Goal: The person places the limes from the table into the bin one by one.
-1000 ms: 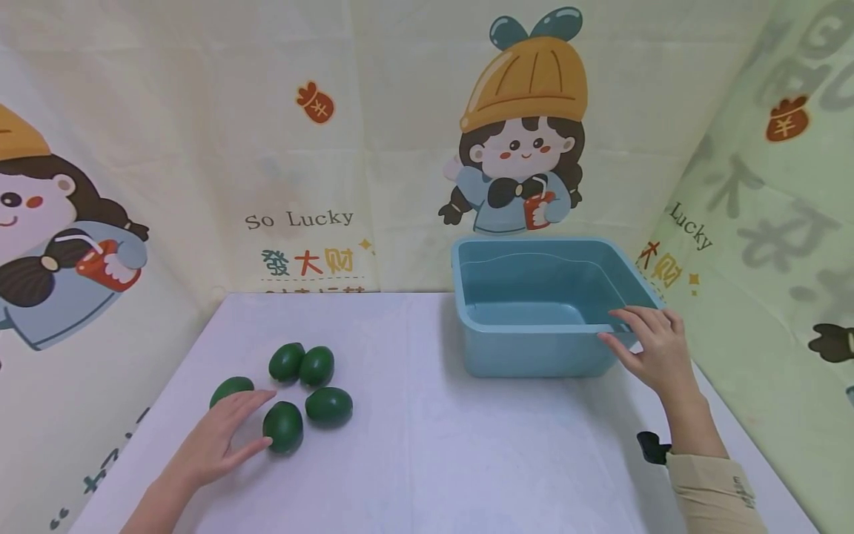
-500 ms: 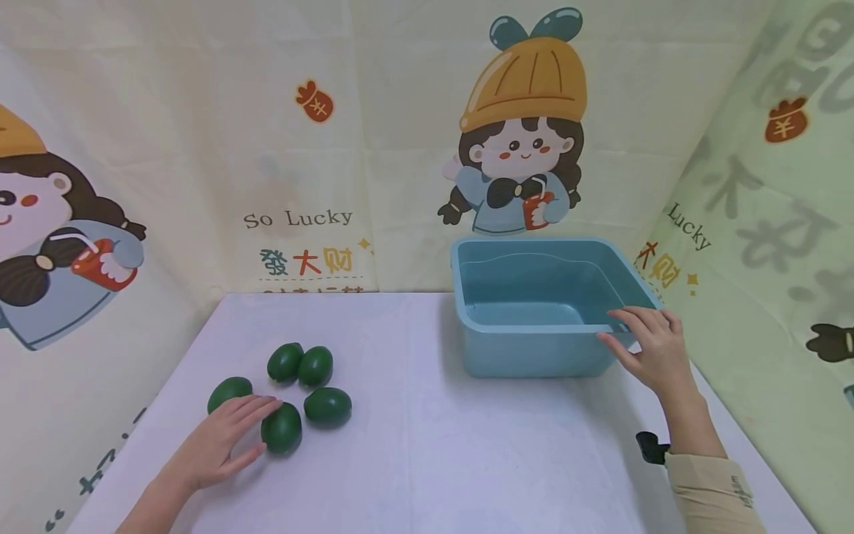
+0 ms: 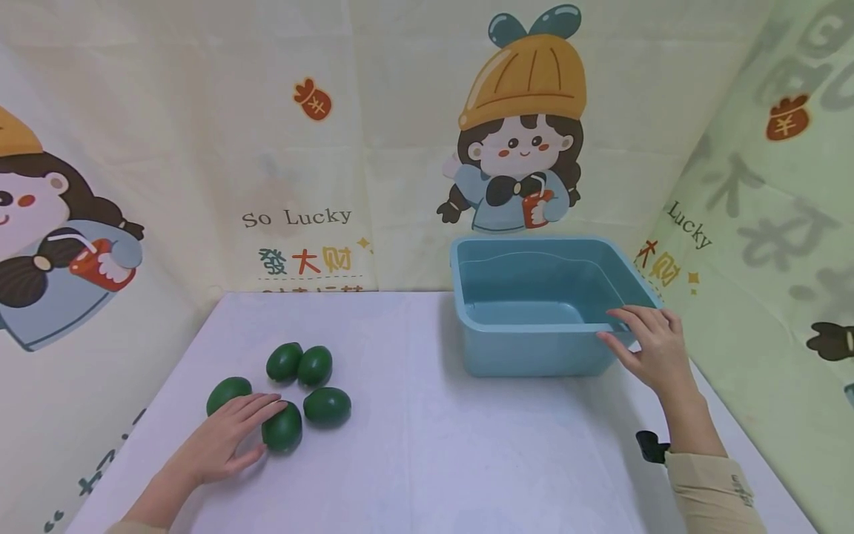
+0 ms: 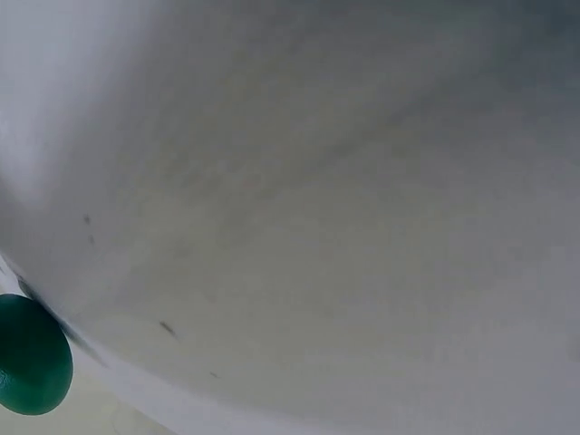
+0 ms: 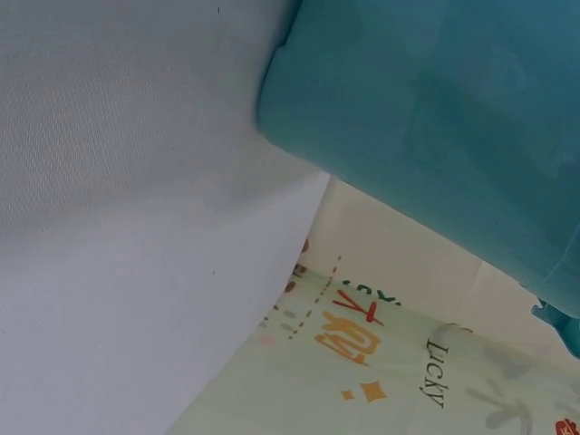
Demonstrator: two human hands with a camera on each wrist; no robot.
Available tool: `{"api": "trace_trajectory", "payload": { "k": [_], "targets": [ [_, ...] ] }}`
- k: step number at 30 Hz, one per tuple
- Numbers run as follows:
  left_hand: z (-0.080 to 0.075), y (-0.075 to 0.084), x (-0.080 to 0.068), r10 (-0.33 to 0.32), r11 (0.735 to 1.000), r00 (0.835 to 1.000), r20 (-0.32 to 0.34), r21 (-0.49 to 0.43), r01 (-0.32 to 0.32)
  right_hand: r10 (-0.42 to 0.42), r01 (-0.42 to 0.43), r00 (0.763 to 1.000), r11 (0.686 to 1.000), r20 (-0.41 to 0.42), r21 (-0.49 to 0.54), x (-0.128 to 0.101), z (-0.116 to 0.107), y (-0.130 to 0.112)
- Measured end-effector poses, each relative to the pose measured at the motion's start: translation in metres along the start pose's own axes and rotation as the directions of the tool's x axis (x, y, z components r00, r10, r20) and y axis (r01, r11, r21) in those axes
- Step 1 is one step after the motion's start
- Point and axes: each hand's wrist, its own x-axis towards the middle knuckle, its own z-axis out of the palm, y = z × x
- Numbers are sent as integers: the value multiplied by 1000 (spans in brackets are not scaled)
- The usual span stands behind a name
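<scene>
My left hand (image 3: 223,441) is at the nearest dark green egg-shaped fruit (image 3: 283,430), which looks like an avocado. Its fingertips lie across the fruit's upper left and the thumb is by its lower left side; firm contact cannot be told. Other such fruits lie around: one behind the hand (image 3: 228,393), one to the right (image 3: 328,407) and a pair farther back (image 3: 300,365). A green fruit (image 4: 34,355) shows at the left wrist view's edge. My right hand (image 3: 657,352) holds the front right rim of a blue plastic bin (image 3: 534,352), fingers inside, thumb outside.
A white cloth (image 3: 414,460) covers the table. Behind it hangs a printed cream curtain (image 3: 400,148) close to the bin's back, with another printed cloth (image 3: 767,282) along the right. The bin's side (image 5: 390,109) fills the upper part of the right wrist view.
The left hand's fingers have come over the nearest fruit, and the thumb has drawn back slightly to its side. The right hand and the bin have stayed in place.
</scene>
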Motion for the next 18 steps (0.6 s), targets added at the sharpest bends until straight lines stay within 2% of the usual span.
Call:
{"api": "trace_trajectory", "payload": {
  "k": [6,13,18],
  "targets": [
    [2,0,4,1,1000,1000,6,-3,-1,2,-2,1000,1000,1,2,0,0,0],
    [6,1,9,39,999,999,-36,-18,-39,1,-1,1000,1000,2,2,-1,0,0],
    [7,3,8,0,1000,1000,-1,9,0,2,-2,1000,1000,5,7,-1,0,0]
  ]
}}
